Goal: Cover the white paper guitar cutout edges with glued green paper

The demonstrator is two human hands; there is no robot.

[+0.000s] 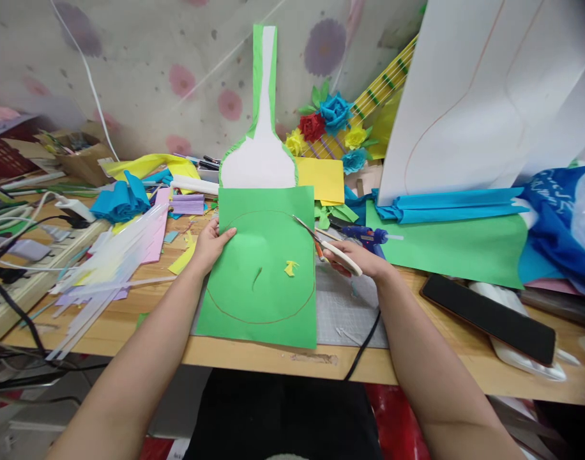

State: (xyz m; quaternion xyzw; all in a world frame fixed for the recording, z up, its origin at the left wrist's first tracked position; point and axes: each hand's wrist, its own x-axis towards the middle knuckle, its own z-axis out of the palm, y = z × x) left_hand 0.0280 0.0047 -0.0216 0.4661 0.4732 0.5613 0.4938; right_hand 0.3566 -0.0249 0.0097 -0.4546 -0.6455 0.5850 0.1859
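A green sheet [258, 255] with a drawn oval outline lies over a grey cutting mat [357, 319] at the table's front edge. My left hand [213, 244] holds the sheet's left edge, thumb on top. My right hand [352, 259] is closed round the light handles of a pair of scissors [340, 253], whose blades reach over the sheet's right side near the outline. A small yellow scrap [290, 268] rests on the sheet. Behind it is a white guitar-like shape [258, 163] with green edging.
Blue glue gun [364, 234] and black phone [488, 316] are at right, below a tall white board [465, 96]. Glue sticks [105, 262], cables and a power strip [38, 275] crowd the left. Paper flowers [335, 113] stand at the back.
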